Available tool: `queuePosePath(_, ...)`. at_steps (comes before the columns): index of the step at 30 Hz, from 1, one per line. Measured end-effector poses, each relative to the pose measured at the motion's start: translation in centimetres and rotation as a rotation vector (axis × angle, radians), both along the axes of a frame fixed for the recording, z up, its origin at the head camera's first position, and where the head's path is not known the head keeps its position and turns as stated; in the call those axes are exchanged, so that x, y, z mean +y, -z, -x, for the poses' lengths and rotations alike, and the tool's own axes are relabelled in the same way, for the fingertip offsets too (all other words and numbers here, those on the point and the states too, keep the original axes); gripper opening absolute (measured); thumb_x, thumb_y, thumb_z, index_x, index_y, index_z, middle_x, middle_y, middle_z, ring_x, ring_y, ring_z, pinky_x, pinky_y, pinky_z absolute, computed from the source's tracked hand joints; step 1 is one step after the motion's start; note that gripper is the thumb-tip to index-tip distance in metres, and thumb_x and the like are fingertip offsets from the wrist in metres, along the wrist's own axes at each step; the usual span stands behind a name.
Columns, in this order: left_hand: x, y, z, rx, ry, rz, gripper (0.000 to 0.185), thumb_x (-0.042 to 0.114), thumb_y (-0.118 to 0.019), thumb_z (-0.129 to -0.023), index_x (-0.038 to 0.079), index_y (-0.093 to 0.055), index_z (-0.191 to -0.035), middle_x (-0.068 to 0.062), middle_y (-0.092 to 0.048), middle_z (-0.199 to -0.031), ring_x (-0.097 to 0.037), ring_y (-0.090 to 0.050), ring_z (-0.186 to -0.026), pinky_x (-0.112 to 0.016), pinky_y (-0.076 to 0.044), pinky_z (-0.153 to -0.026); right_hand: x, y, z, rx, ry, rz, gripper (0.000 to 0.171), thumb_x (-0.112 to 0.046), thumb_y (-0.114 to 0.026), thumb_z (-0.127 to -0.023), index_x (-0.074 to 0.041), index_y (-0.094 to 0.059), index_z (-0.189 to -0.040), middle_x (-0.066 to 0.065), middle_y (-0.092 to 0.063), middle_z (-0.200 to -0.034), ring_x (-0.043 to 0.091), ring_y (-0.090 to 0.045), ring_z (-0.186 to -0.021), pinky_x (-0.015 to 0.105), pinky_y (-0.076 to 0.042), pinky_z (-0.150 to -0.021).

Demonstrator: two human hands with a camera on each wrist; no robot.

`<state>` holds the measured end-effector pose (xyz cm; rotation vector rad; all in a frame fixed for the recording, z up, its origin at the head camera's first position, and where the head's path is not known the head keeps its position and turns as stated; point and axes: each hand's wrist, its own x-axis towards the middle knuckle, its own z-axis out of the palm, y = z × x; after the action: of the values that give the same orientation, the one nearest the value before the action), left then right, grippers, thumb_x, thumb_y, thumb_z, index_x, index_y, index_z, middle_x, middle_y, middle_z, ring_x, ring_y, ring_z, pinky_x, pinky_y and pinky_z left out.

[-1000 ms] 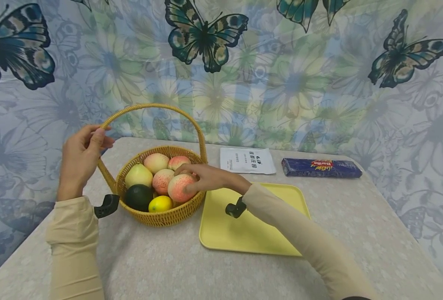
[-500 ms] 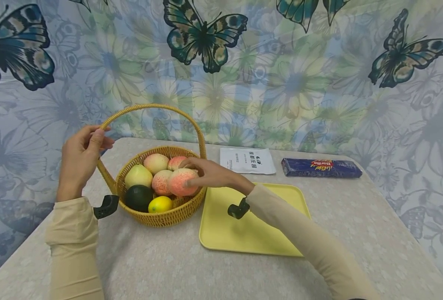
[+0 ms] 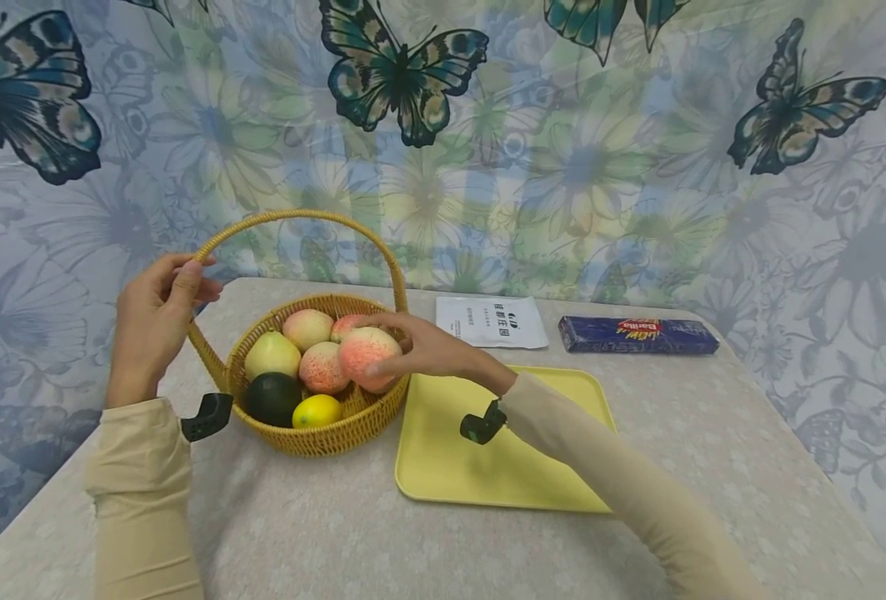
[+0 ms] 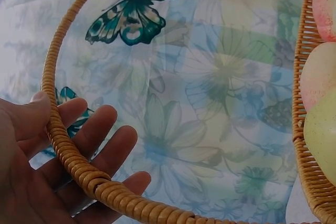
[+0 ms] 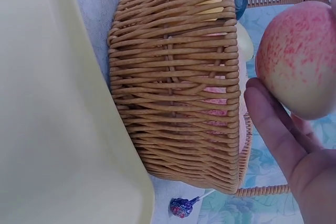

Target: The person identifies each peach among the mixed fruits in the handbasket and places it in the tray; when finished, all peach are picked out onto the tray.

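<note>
1. The pale speckled desk point(image 3: 427, 542) carries everything, set before a flowered backdrop printed with butterflies.
2. A flat yellow plastic tray point(image 3: 563, 467) lies on the desk just right of the basket, under my right forearm.
3. The round woven wicker basket point(image 3: 322, 437) with a tall arched handle stands on the desk, left of the tray and close beside it; the right wrist view shows its woven wall next to the tray's edge.
4. My left hand point(image 3: 150, 321) holds the left side of the basket's handle, the thumb and curled fingers point(image 4: 89, 135) wrapped around the woven hoop.
5. My right hand point(image 3: 420, 350) grips a pink-and-cream peach point(image 3: 367, 357), with the fingers curled about its far side. It is raised just above the basket's right rim, clear of the fruit below.
6. A long dark blue box with a red label point(image 3: 638, 335) lies at the back of the desk, right of the packet.
7. A white flat paper packet with black print point(image 3: 491, 322) lies behind the tray.
8. Inside the basket rest a pale green pear point(image 3: 273, 355), three more pink peaches point(image 3: 321, 367), a dark green round fruit point(image 3: 270, 398) and a small yellow lemon point(image 3: 317, 411) at the front.
9. A small lollipop in a blue wrapper point(image 5: 181, 206) lies on the desk by the basket's base, seen only from the right wrist.
</note>
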<state>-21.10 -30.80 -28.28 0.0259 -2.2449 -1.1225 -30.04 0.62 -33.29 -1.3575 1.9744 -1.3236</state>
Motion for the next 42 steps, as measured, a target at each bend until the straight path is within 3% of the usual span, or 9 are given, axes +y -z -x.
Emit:
queuePosePath(8, -0.5, 0.3, -0.3, -0.003, 0.018, -0.018, 0.041, 0.040, -0.044, -0.101, 0.011, -0.061, -0.125, 0.020, -0.062, -0.080, 0.004, -0.060, -0.079, -0.014, -0.041, -0.073, 1.0, 0.1, -0.2, -0.086, 0.101, -0.028, 0.060, -0.024, -0.071, -0.084, -0.020, -0.040, -0.136, 0.007, -0.043, -0.135, 0.024, -0.059, -0.107, 0.036, -0.053, -0.084)
queuePosePath(14, -0.7, 0.4, -0.7, -0.012, 0.003, -0.015, 0.039, 0.039, -0.045, -0.101, 0.012, -0.062, -0.124, 0.023, -0.062, -0.080, 0.004, -0.059, -0.080, -0.017, -0.040, -0.070, 2.0, 0.3, -0.6, -0.136, 0.136, -0.035, 0.065, -0.022, -0.072, -0.083, -0.020, -0.035, -0.137, 0.010, -0.039, -0.136, 0.027, -0.061, -0.104, 0.040, -0.054, -0.083)
queuePosePath(19, -0.8, 0.5, -0.6, -0.021, -0.006, -0.016, 0.039, 0.039, -0.044, -0.101, 0.012, -0.061, -0.124, 0.025, -0.061, -0.079, 0.003, -0.058, -0.080, -0.019, -0.040, -0.070, 3.0, 0.7, -0.8, -0.135, 0.165, -0.037, 0.070, -0.023, -0.074, -0.082, -0.021, -0.035, -0.140, 0.011, -0.038, -0.134, 0.028, -0.061, -0.103, 0.046, -0.054, -0.082)
queuePosePath(32, -0.5, 0.4, -0.1, -0.021, -0.011, -0.008, 0.040, 0.040, -0.044, -0.101, 0.012, -0.061, -0.124, 0.027, -0.060, -0.078, 0.005, -0.057, -0.079, -0.017, -0.041, -0.068, 5.4, 1.2, -0.5, -0.067, 0.194, -0.015, 0.064, -0.026, -0.076, -0.080, -0.017, -0.046, -0.136, 0.005, -0.052, -0.127, 0.022, -0.055, -0.109, 0.038, -0.052, -0.085)
queuePosePath(42, -0.2, 0.4, 0.3, -0.007, 0.001, -0.007, 0.038, 0.038, -0.044, -0.101, 0.012, -0.062, -0.122, 0.027, -0.060, -0.077, 0.006, -0.057, -0.078, -0.016, -0.040, -0.067, 7.3, 2.0, -0.7, -0.084, 0.224, -0.041, 0.059, -0.019, -0.072, -0.084, -0.013, -0.047, -0.137, 0.008, -0.058, -0.124, 0.021, -0.058, -0.110, 0.037, -0.053, -0.085)
